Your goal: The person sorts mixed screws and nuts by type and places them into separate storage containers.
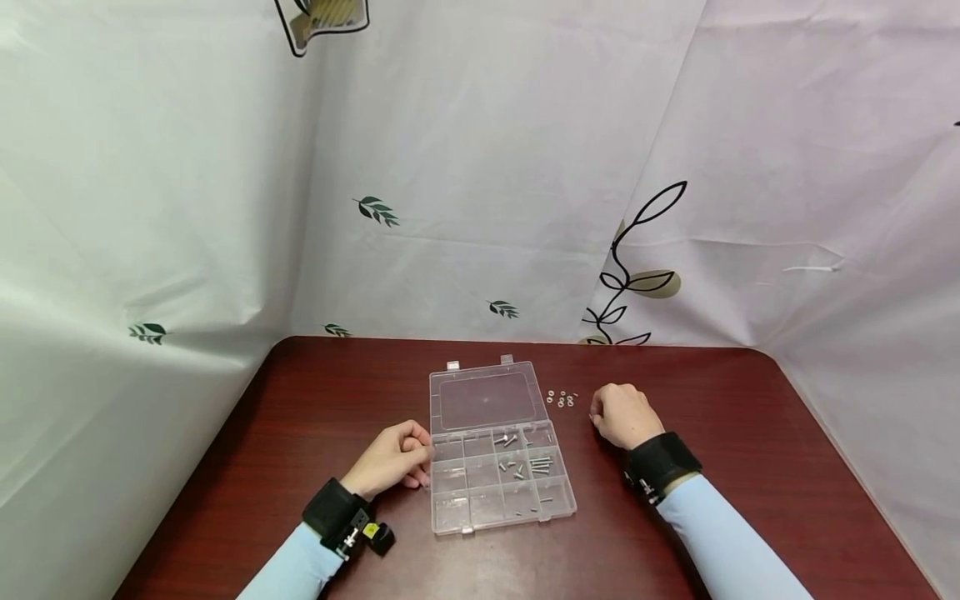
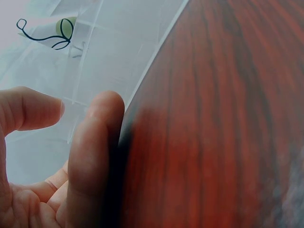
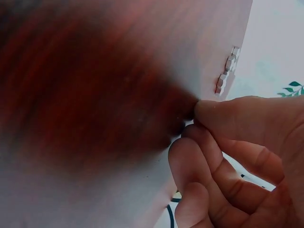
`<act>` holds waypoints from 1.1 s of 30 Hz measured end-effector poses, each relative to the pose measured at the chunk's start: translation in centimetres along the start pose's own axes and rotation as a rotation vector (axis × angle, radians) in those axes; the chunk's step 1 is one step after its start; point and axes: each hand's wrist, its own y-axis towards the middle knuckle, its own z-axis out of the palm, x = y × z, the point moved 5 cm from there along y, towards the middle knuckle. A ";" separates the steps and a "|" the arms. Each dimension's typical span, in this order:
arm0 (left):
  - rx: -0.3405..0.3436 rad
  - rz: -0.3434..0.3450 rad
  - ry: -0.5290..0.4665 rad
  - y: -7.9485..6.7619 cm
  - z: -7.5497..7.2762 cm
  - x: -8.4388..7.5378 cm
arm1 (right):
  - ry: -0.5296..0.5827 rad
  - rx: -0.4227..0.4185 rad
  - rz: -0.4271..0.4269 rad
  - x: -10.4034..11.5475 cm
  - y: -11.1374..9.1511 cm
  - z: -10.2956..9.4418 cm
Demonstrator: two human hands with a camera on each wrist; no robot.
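A clear plastic compartment box (image 1: 450,527) lies on the table, its lid (image 1: 491,402) laid back flat. Screws (image 1: 540,464) sit in several of its right-hand compartments. At the box's left edge is my left hand (image 1: 390,458), fingers loosely bent. The left wrist view shows a gap between thumb and index finger, the index finger beside the box edge. To the right of the box, my right hand (image 1: 626,415) has its fingertips down at the table. Thumb and index finger (image 3: 190,152) come together there; whether anything small is between them is hidden.
Several small metal nuts (image 1: 562,400) lie in a group between the lid and my right hand, with a tiny thin piece (image 1: 575,395) beside them. The dark red wooden table (image 1: 337,392) ends at a white patterned cloth (image 1: 465,167) at the back and sides.
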 end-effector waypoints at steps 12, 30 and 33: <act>0.008 -0.003 0.004 0.0 0.1 0.1 | 0.019 0.000 0.047 0.2 0.0 0.3; 0.006 -0.004 -0.010 -0.1 0.1 0.0 | -0.134 0.080 -0.016 1.5 -1.5 1.0; 0.006 -0.003 -0.008 -0.1 0.0 0.0 | -0.111 0.091 -0.040 2.0 -2.3 0.9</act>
